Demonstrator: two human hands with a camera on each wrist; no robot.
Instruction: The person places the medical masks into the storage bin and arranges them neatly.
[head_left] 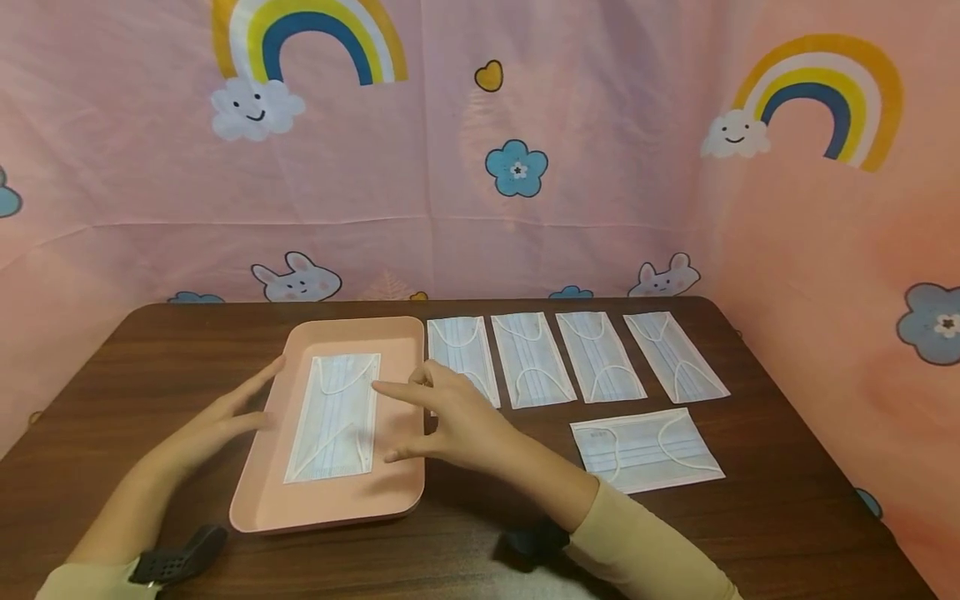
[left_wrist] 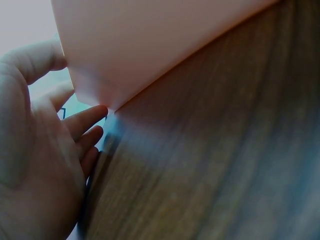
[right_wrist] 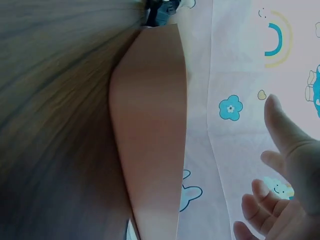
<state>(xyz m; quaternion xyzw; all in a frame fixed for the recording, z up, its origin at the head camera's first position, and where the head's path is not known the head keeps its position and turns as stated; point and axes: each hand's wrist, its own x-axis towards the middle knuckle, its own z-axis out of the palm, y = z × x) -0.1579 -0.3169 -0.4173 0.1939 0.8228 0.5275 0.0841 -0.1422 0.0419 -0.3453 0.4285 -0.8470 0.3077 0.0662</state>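
Note:
A pink tray [head_left: 262, 500] lies on the left half of the table, with a light-blue face mask [head_left: 337, 417] lengthwise inside it, ear loops on top. Fingertips of my left hand [head_left: 217, 425] touch the tray's left side, fingers extended; the left wrist view shows that hand [left_wrist: 45, 135] right at the tray's edge. Over the tray's right side hovers my right hand [head_left: 465, 421], index finger and thumb spread apart and nothing between them. Its index fingertip overlaps the mask's right edge in the head view. From the right wrist, the hand [right_wrist: 290, 175] appears above the tray wall [right_wrist: 150, 125].
Several more masks stand in a row along the back, among them one beside the tray [head_left: 457, 333] and one at the far right [head_left: 675, 354]. Another mask [head_left: 648, 450] lies crosswise in front of them. A patterned pink cloth [head_left: 600, 208] hangs behind the wooden table [head_left: 780, 517].

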